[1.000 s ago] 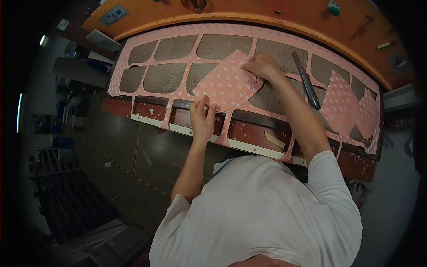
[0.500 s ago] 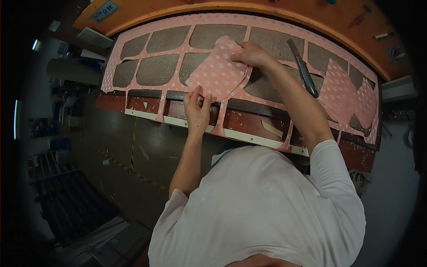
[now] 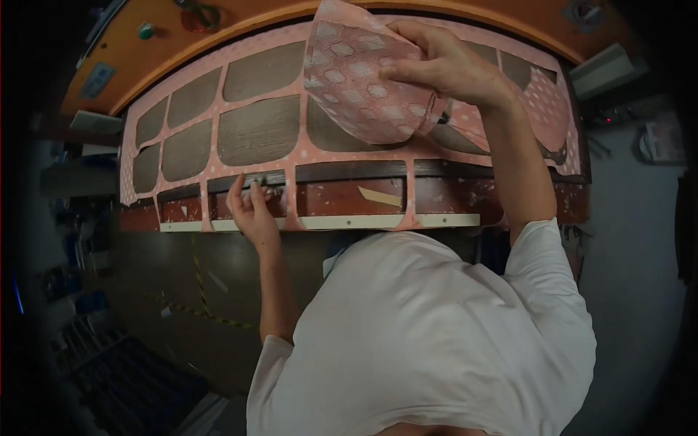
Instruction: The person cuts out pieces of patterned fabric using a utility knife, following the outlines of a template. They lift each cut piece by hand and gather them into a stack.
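My right hand (image 3: 454,69) pinches the edge of a pink patterned fabric piece (image 3: 363,76) and holds it up above the work board. My left hand (image 3: 253,211) is apart from that piece, over the near edge of the board, fingers spread with nothing between them. Below lies the pink cut-out fabric sheet (image 3: 294,158), with rounded openings that show the brown board (image 3: 258,131). Other cut pink pieces (image 3: 545,109) lie at the right end. Most of the dark cutter is hidden behind my right hand and the raised piece.
An orange surface (image 3: 120,47) runs behind the board, with green-handled scissors (image 3: 198,14) on it. A pale strip (image 3: 349,222) edges the table's front. A beige scrap (image 3: 379,196) lies near it. Yellow-black tape (image 3: 200,291) marks the floor.
The fabric piece has risen off the board in my right hand. My left hand has let go of it and moved left. The view has shifted, and the cutter is now mostly covered.
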`<state>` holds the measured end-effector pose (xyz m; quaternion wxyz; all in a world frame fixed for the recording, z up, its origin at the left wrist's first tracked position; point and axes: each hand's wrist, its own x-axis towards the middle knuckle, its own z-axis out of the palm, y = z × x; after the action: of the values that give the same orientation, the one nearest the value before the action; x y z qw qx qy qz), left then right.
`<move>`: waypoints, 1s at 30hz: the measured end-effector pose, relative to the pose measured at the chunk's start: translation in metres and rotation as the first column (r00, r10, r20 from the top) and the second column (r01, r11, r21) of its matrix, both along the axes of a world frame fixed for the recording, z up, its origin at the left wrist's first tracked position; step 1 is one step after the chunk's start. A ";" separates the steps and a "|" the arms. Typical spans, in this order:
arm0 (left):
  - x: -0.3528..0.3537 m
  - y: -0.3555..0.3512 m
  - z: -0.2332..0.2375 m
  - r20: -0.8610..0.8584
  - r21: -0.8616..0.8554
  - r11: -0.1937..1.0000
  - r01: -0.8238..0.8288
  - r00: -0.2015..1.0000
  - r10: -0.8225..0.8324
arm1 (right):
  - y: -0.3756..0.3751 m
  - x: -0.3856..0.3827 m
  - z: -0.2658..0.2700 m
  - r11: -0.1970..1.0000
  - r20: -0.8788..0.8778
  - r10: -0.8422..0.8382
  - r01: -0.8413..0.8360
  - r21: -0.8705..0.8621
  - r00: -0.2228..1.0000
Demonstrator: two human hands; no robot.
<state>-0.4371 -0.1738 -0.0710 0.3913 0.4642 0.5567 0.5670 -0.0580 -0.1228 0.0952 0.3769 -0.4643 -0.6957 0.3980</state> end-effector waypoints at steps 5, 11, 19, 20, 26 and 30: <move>0.031 -0.015 0.005 -0.020 0.124 0.987 0.106 0.994 -0.104 | -0.054 0.125 0.013 0.951 -0.161 -0.156 0.104 -0.293 0.974; 0.073 -0.023 0.028 -0.121 0.150 0.963 0.222 0.971 -0.205 | -0.079 0.198 0.007 0.942 -0.343 -0.246 0.140 -0.305 0.907; 0.104 -0.023 0.016 -0.133 0.197 0.892 0.406 0.913 -0.386 | -0.052 0.247 -0.040 0.818 0.129 -0.400 0.417 -0.398 0.908; 0.111 -0.025 0.014 -0.136 0.193 0.882 0.429 0.902 -0.409 | -0.045 0.249 -0.056 0.790 0.303 -0.388 0.483 -0.377 0.870; 0.144 -0.055 0.036 -0.332 0.177 0.841 0.512 0.835 -0.438 | -0.015 0.269 -0.107 0.831 0.556 -0.365 0.531 -0.167 0.746; 0.170 -0.089 0.034 -0.304 0.100 0.860 0.500 0.839 -0.452 | -0.006 0.266 -0.089 0.868 0.602 -0.175 0.411 -0.279 0.779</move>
<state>-0.2675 -0.2628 -0.0373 0.3983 0.6937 0.4191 0.4296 0.2079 -0.1290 0.0064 0.1137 -0.7307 -0.5968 0.3115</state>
